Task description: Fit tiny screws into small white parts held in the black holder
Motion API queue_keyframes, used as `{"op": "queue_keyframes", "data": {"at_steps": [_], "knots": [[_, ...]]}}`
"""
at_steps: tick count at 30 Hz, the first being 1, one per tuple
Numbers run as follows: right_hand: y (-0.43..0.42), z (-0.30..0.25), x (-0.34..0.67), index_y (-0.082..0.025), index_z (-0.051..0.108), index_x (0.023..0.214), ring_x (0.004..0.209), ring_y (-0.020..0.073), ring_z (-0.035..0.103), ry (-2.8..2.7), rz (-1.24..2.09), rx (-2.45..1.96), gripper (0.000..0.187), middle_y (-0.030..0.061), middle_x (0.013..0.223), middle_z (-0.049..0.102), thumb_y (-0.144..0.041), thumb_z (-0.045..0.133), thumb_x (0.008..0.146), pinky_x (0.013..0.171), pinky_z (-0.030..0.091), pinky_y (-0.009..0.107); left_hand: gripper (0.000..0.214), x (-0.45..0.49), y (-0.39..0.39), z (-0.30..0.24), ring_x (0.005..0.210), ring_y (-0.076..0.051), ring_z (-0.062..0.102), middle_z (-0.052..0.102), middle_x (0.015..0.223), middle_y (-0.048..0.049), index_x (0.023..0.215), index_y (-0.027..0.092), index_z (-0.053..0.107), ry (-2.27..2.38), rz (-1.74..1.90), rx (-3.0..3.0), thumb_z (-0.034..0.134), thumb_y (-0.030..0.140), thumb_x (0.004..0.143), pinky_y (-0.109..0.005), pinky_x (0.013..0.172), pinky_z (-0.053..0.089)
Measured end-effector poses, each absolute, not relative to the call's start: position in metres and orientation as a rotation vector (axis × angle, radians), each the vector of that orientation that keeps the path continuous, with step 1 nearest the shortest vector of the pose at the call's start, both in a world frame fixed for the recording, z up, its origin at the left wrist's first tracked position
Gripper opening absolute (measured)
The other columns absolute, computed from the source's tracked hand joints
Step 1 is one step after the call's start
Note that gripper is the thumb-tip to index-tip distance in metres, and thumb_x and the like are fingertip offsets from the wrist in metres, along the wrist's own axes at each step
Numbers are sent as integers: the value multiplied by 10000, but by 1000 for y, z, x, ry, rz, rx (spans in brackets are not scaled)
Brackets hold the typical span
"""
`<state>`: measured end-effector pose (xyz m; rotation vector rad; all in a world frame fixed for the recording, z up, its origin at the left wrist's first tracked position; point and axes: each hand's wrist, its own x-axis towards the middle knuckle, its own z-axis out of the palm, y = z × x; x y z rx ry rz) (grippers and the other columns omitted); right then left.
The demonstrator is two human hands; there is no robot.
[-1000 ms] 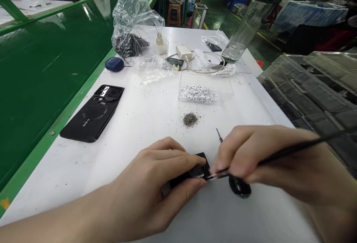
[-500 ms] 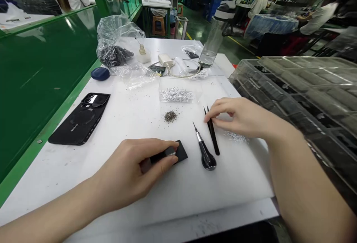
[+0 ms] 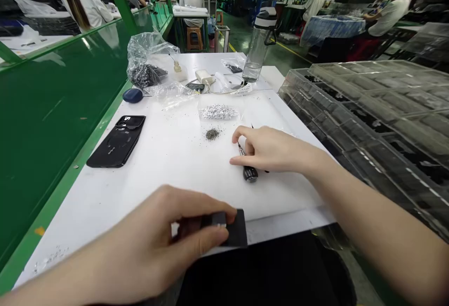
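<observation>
My left hand is closed, thumb and fingertips pinching a small black block-shaped part with a flat plate that sticks out past the fingers, just over the front edge of the table. My right hand reaches in from the right, curved above a hand tool with a thin metal shaft and a rounded black handle. Its thumb and index finger are apart on either side of the shaft; no grip shows. Black tweezers lie mostly hidden under this hand.
Behind lie a pile of tiny dark pieces and a clear box of small white pieces. A phone is at left, a water bottle at the back. Stacked compartment boxes line the right. Several people work farther off.
My left hand has drawn the black part nearer to me, over the table edge. My right hand has moved left from the tweezers to above the black-handled tool. The view has shifted.
</observation>
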<state>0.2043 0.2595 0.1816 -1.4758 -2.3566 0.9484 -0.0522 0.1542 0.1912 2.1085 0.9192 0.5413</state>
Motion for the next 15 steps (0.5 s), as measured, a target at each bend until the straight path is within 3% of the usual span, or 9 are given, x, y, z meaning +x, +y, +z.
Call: {"op": "queue_keyframes", "data": {"at_steps": [3,6,8,10,13,15], "knots": [[252,174,204,-248,646,1039,607,236,635,-2215,996,-1494,267,-21,641,719,-263,814,831,581,388,345,218,-45,125,170,910,-209,859,900,1063,-1,1180,274,835,969,608,2044,674,233,1040,-177,648,641],[244,172,210,-224,637,1135,559,198,626,-2027,1070,-1471,305,-16,702,750,-242,775,864,554,426,330,193,-38,108,152,943,-192,858,887,1169,-16,1156,261,807,938,649,2006,635,241,1071,-186,763,662],[235,172,212,-210,616,1211,635,197,675,-1898,1082,-1404,319,26,828,796,-308,732,931,590,486,328,216,-35,104,144,960,-183,853,880,1185,-16,1193,253,795,954,653,1968,612,214,1086,-193,796,657],[221,172,208,-224,582,1235,823,215,746,-1795,1077,-1295,277,59,968,811,-363,647,1004,723,570,344,243,-33,104,139,951,-180,845,878,1135,-10,1256,248,785,971,665,1925,614,204,1089,-213,808,649],[192,171,192,-281,549,1078,930,212,740,-1501,1198,-1048,67,12,923,734,-253,566,1019,885,607,380,251,-30,105,132,942,-183,832,868,1097,-16,1284,234,777,950,691,1881,622,207,1089,-246,845,635],[171,173,179,-285,529,907,750,170,629,-1181,1360,-918,177,-35,779,586,-112,563,910,832,592,337,237,-29,104,127,929,-188,820,856,1095,-35,1275,216,762,937,736,1877,613,208,1091,-255,838,627]]}}
